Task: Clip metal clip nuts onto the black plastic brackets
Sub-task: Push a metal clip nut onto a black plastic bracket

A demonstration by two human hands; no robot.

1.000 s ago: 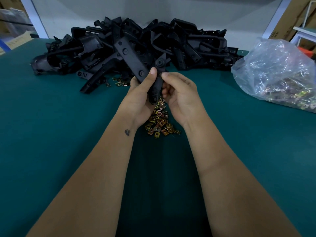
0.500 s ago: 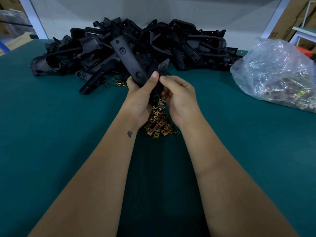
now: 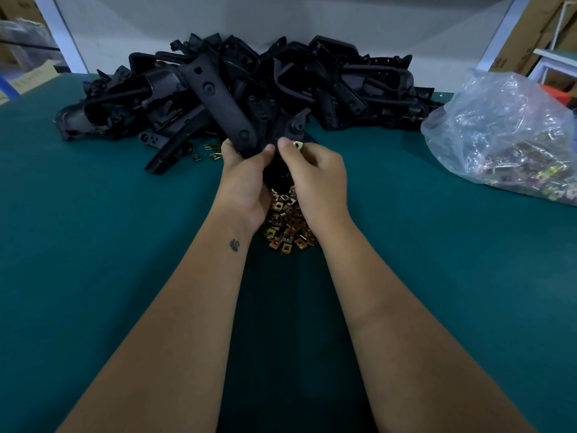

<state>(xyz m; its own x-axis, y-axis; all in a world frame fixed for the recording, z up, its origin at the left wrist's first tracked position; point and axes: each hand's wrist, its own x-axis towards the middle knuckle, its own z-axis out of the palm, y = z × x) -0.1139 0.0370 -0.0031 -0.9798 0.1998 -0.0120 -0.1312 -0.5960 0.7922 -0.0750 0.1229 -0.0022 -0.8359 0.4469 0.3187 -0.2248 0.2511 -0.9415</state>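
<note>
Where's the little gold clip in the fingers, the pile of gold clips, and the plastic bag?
clip nut (image 3: pixel 298 145), head view, its gold face.
pile of clip nuts (image 3: pixel 288 223), head view, middle.
plastic bag (image 3: pixel 505 126), head view, crinkled side.

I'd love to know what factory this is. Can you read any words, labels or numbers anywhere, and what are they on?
Nothing here is legible.
Cardboard box, far right: dark printed marks, too blurred to read.
Papers, far left: faint print, too blurred.
Black brackets, clip nuts, plastic bag: no text visible.
</note>
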